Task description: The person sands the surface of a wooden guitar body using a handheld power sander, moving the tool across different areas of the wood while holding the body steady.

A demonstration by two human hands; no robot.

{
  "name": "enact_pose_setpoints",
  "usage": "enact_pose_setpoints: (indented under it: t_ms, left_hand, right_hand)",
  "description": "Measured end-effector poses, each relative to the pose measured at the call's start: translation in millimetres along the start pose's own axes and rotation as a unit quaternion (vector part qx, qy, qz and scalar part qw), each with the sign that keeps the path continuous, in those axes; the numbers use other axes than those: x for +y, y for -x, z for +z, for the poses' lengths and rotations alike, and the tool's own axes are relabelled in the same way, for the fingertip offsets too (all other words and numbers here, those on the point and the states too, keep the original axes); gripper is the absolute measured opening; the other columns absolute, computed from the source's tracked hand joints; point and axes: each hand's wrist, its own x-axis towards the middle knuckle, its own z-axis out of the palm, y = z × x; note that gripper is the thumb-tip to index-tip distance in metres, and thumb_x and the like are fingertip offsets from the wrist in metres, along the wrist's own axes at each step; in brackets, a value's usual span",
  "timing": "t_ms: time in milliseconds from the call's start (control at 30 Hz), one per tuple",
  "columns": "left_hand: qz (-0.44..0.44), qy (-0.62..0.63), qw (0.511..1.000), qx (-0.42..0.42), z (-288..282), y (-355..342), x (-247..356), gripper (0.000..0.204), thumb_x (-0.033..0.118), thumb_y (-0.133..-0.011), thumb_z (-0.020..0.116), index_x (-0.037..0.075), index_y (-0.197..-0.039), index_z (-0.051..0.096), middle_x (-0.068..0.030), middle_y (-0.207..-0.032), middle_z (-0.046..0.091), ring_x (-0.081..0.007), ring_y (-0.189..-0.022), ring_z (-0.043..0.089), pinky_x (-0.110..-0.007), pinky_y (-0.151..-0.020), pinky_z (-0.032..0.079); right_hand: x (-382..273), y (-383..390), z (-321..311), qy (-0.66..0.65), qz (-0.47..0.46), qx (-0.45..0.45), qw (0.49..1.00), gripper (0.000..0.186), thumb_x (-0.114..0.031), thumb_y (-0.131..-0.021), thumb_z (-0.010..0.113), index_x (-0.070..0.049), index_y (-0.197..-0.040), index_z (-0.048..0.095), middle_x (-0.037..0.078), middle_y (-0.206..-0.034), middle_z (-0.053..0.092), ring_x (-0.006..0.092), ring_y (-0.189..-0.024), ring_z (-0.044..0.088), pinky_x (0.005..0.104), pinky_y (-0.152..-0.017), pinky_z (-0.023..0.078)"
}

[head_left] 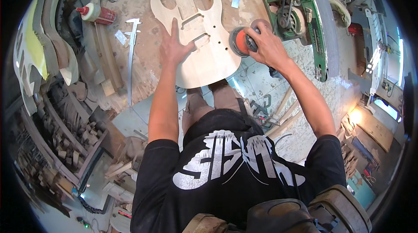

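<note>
The guitar body point(209, 65) lies on the surface point(146, 52), already shaped, pocketed and drilled, wood still bare, left hand point(173, 49) spread over its left side, right hand point(266, 45) clasping the sander point(241, 42) at its right edge!

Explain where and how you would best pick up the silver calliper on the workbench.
Take the calliper by the middle of its slim beam, pinching the long edges from above. It lies flat with its wider head at the far end; wooden strips lie to its left and the guitar body to its right, so straight down is probably clearest.
</note>
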Motion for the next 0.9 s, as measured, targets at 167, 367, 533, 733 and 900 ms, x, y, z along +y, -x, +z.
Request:
enact_pose_setpoints:
  t_ms: [167, 367, 533, 733, 900]
  left_hand:
    - [-0.010, -0.007, 1.000, -0.011, -2.7, 0.8, 3.8, 0.119, 0.045, -0.071, 0.084, 0.024, -0.172, 0.025, -0.0352, -0.171, 0.021, -0.0516, -0.143, 0.051, -0.052, -0.112, 0.052]
    - [-0.002, -0.008, 1.000, -0.005, -1.4, 0.9, 2.9, 0.118, 0.045, -0.071, 0.084, 0.023, -0.172, 0.026, -0.0341, -0.171, 0.021, -0.0514, -0.142, 0.052, -0.052, -0.112, 0.052]
    - [0.015, -0.017, 1.000, 0.017, 5.4, -0.5, -5.0, 0.117, 0.045, -0.072, 0.085, 0.023, -0.171, 0.027, -0.0334, -0.172, 0.021, -0.0508, -0.142, 0.052, -0.053, -0.111, 0.053]
    - [-0.008, -0.017, 1.000, -0.005, 4.0, -1.8, 1.5, 0.120, 0.045, -0.069, 0.083, 0.026, -0.172, 0.024, -0.0334, -0.173, 0.017, -0.0499, -0.141, 0.054, -0.051, -0.110, 0.054]
    - [0.012, -0.026, 0.999, 0.018, 7.2, -0.9, -6.3, 0.119, 0.045, -0.070, 0.083, 0.026, -0.172, 0.025, -0.0337, -0.172, 0.018, -0.0501, -0.138, 0.056, -0.051, -0.108, 0.055]
  right_hand:
    - [6.6, 3.4, -2.5, 0.000, 0.001, 0.001, 1.000, 0.064, -0.011, -0.077, 0.083, -0.019, -0.135, 0.057, 0.019, -0.121, 0.054, 0.0453, -0.110, 0.065, 0.0554, -0.084, 0.056]
    - [-4.8, 14.1, -0.3, -0.013, 0.001, -0.004, 1.000, 0.063, -0.011, -0.076, 0.082, -0.019, -0.133, 0.056, 0.019, -0.120, 0.054, 0.0459, -0.109, 0.066, 0.0565, -0.082, 0.057]
    - [-6.4, 11.3, 3.5, -0.007, 0.027, -0.013, 1.000, 0.063, -0.010, -0.076, 0.082, -0.019, -0.133, 0.056, 0.019, -0.121, 0.054, 0.0462, -0.109, 0.066, 0.0562, -0.084, 0.058]
    - [23.4, 30.2, -0.5, -0.011, 0.084, 0.008, 0.996, 0.068, -0.012, -0.077, 0.082, -0.020, -0.139, 0.057, 0.021, -0.132, 0.054, 0.0482, -0.113, 0.065, 0.0565, -0.090, 0.057]
    - [11.0, 54.9, -3.0, -0.039, 0.100, 0.030, 0.994, 0.063, -0.019, -0.077, 0.083, -0.017, -0.135, 0.058, 0.020, -0.125, 0.056, 0.0494, -0.101, 0.068, 0.0564, -0.083, 0.058]
